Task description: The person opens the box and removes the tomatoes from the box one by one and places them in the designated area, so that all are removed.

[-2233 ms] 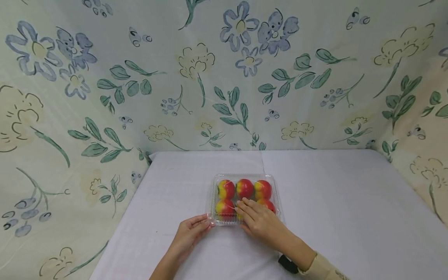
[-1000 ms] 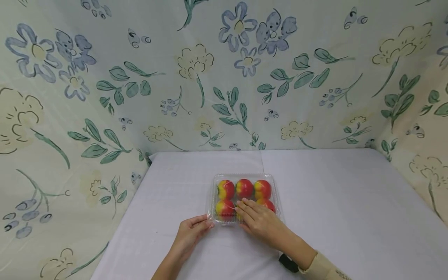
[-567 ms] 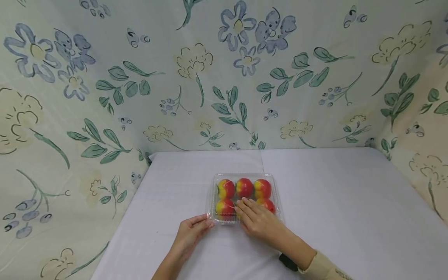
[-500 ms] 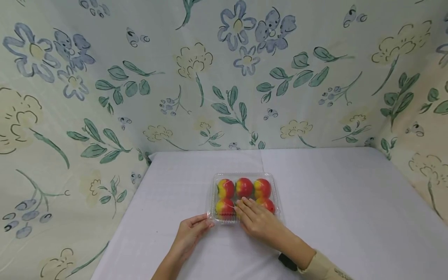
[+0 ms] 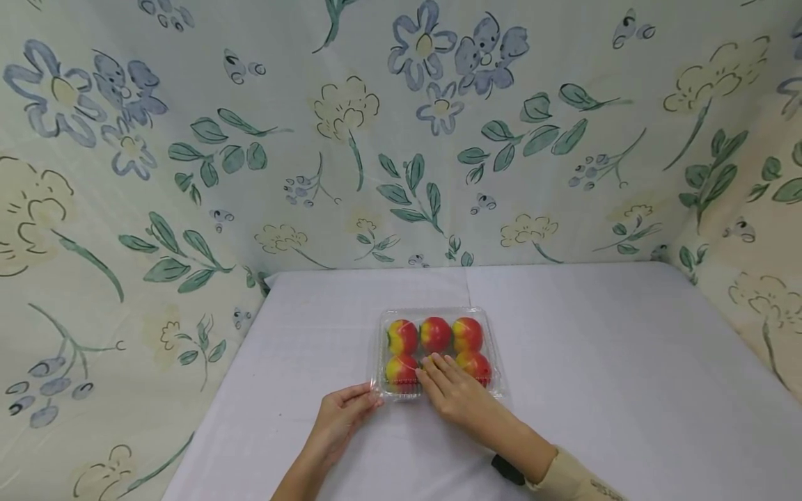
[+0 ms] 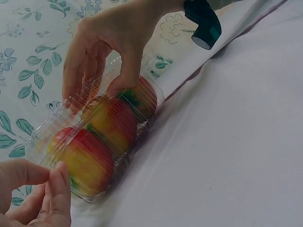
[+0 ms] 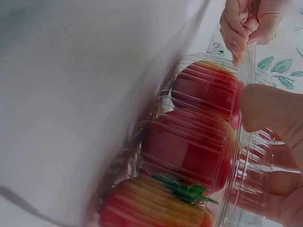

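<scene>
A clear plastic clamshell box [image 5: 494,348] holds several red-and-yellow fruits [image 5: 435,335] with green leafy tops. My left hand [image 5: 339,421] pinches the near left corner of the box between thumb and fingertips; the left wrist view shows the same pinch at the rim. Across the near middle of the lid lies my right hand [image 5: 460,394], fingers together on top and partly hiding the front row. Its thumb [image 7: 260,109] is at the front of the rim in the right wrist view, opposite fingers seen through the ridged plastic. The lid lies over the fruits.
The box stands on a white cloth-covered table [image 5: 601,362]. A floral curtain [image 5: 282,139] hangs behind and along both sides. A dark band [image 5: 507,470] shows under the right wrist, beside a cream sleeve [image 5: 570,476].
My right hand has shifted slightly left on the lid, showing more of the near right fruit. My left hand keeps its pinch on the corner.
</scene>
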Demonstrator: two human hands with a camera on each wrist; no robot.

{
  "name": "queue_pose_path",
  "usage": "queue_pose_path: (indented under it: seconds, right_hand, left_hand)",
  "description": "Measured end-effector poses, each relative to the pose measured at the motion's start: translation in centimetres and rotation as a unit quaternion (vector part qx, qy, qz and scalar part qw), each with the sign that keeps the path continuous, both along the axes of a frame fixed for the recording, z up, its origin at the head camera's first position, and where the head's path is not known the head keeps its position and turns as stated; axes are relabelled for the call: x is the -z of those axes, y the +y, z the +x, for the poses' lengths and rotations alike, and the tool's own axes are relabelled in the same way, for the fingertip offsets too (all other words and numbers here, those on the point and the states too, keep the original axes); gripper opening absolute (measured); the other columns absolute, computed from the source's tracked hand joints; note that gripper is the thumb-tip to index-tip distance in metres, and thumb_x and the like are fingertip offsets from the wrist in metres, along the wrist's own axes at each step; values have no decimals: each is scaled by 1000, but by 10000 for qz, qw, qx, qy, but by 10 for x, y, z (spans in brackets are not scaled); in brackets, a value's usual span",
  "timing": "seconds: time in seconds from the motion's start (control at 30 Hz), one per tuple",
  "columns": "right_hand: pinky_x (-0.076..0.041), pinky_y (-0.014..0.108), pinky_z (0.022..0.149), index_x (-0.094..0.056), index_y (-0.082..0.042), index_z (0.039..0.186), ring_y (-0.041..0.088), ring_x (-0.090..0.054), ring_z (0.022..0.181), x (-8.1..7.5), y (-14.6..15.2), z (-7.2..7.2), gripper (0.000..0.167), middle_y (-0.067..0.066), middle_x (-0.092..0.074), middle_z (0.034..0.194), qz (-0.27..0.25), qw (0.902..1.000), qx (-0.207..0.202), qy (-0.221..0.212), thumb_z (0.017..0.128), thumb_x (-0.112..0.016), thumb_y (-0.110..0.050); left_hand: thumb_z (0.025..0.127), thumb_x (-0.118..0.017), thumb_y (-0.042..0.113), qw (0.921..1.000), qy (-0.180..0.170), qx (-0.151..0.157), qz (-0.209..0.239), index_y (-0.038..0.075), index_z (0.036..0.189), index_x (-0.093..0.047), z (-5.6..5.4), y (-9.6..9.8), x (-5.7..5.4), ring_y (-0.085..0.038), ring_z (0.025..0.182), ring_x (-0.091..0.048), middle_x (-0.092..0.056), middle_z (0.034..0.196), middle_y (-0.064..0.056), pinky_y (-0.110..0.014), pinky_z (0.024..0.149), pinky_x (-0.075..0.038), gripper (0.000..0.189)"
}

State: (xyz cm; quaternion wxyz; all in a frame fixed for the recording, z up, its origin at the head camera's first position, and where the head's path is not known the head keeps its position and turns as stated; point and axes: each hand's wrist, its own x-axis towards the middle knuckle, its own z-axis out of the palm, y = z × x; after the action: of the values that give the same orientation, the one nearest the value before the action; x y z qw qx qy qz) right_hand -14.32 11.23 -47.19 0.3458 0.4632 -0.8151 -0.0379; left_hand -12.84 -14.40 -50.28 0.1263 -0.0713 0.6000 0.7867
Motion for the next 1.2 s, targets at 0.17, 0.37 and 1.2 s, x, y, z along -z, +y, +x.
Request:
queue_pose_path:
  seconds: [0.17,0.37,1.2]
  right_hand:
    - [-56,43,89,-69,4,115,34,-67,107,1,-1,0,69,21,-69,114,161,9997,113,123,106,0,2]
    - [-57,42,87,-69,4,116,33,-68,106,1,-2,-1,69,20,-70,114,182,9996,103,195,106,0,4]
    - [-57,40,87,-69,3,114,31,-68,105,3,-3,-3,65,18,-70,114,100,9987,187,457,106,-5,5]
  left_hand:
    - [95,-60,-4,10000,27,-2,36,-24,127,-50,1,0,-1,-16,89,-70,-70,104,-16,-27,87,-55,39]
    - [94,-60,-5,10000,-8,-31,-35,-24,126,-50,0,0,-1,-16,89,-70,-70,104,-16,-26,86,-56,38]
    - [92,-59,-6,9997,131,-25,-188,-24,124,-52,-1,-1,1,-14,86,-71,-71,101,-15,-25,84,-56,37]
